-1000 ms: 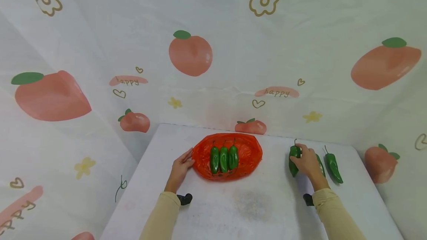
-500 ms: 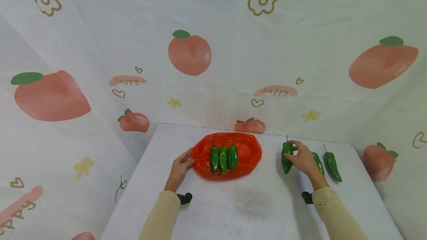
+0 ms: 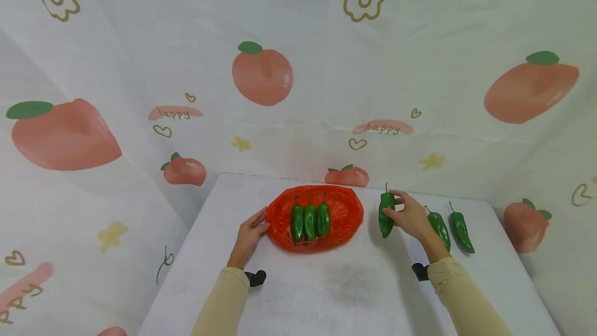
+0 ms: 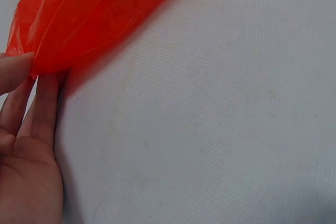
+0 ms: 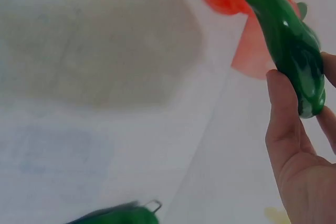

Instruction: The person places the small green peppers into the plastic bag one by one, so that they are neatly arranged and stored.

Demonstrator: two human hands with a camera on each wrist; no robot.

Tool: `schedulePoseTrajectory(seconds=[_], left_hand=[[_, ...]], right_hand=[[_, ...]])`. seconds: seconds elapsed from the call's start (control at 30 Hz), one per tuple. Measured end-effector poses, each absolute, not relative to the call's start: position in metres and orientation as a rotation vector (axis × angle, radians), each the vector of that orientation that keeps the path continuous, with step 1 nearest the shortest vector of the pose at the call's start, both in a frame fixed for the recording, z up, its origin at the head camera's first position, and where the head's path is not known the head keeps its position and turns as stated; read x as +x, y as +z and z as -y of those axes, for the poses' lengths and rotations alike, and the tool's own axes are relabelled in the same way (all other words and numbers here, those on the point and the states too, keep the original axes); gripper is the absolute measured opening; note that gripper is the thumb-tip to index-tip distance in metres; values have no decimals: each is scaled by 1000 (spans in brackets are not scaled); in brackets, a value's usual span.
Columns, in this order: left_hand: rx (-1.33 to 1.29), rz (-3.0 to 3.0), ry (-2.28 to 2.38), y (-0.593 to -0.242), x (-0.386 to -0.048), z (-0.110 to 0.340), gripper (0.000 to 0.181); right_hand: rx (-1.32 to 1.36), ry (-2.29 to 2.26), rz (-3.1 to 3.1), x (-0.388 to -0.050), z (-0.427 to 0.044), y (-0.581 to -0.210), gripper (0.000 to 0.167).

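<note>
White tabletop (image 3: 289,299): right hand (image 3: 410,217) pinches green pepper (image 3: 385,217) lengthwise, stem pointing away; left hand (image 3: 249,237) pinches red bag (image 3: 346,219), fingers partly hidden.

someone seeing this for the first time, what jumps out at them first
Probably the bright red plastic bag on the white table, with three green peppers side by side in it and the left hand pinching its edge. Right of it, the right hand holds another green pepper in the air. Behind, large printed fruits dot the pale backdrop.
</note>
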State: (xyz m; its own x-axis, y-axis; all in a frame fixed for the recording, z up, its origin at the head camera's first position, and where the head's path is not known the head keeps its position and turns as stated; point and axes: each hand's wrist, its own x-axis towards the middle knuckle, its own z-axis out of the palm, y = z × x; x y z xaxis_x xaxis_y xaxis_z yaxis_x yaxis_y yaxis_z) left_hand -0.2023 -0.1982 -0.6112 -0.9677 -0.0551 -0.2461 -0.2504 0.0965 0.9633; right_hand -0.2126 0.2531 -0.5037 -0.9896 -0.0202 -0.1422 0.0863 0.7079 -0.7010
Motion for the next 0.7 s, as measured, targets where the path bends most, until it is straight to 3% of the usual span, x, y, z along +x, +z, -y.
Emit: schedulePoseTrajectory(seconds=[0.7], left_hand=[[-297,-2191,1999,-611,-203,199,52]], right_hand=[[-76,-1336,-2664,-216,-200,-491,67]])
